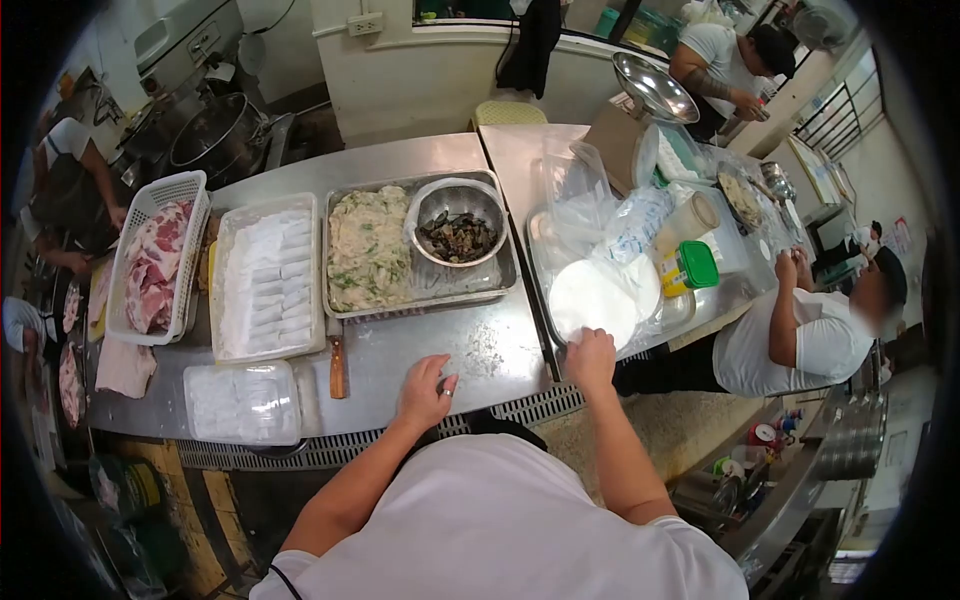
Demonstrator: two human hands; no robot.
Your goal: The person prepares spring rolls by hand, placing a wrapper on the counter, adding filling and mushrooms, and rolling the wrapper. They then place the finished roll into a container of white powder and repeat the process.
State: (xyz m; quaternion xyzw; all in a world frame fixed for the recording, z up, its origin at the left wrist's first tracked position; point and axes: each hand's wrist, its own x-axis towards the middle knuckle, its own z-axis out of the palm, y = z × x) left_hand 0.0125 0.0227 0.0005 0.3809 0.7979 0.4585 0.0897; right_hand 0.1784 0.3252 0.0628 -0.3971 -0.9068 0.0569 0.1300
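My right hand (592, 360) is at the near edge of a stack of round white wrappers (592, 303), its fingers closed on the edge of the top wrapper. My left hand (428, 390) is over the front of the steel table, loosely curled with thumb and fingers apart, and I see nothing held in it. Beyond it a metal tray (455, 284) holds a pale filling flecked with green (368, 245) and a steel bowl (416, 205) of dark pieces (458, 238). Left of the tray, white rolls (280, 285) lie in rows in a plastic tub (222, 335).
A wooden-handled knife (337, 370) lies by the tub, near a lidded clear container (243, 403). A white basket (125, 325) holds raw meat (160, 265). Right are plastic bags (640, 220), a green-lidded jar (690, 265) and a scale pan (655, 88). Co-workers (800, 335) stand around.
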